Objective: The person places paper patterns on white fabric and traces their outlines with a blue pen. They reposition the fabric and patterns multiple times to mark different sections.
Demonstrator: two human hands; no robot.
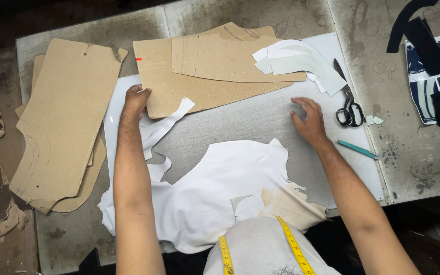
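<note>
Cardboard pattern (199, 86), gripped at near-left corner by left hand (136, 99), fingers curled on its edge. Right hand (309, 119), fingers loosely spread, resting empty on grey cutting mat (240, 122), near scissors (349, 109).

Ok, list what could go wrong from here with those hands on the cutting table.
1. The left hand grips the corner of a cardboard pattern that carries more patterns and white cut pieces; pulling it may spill or shuffle that stack.
2. The right hand rests flat close to the scissors; a sideways sweep could strike the blades or knock the teal pencil away.
3. The white leather hangs over the table edge and might slide off.
</note>
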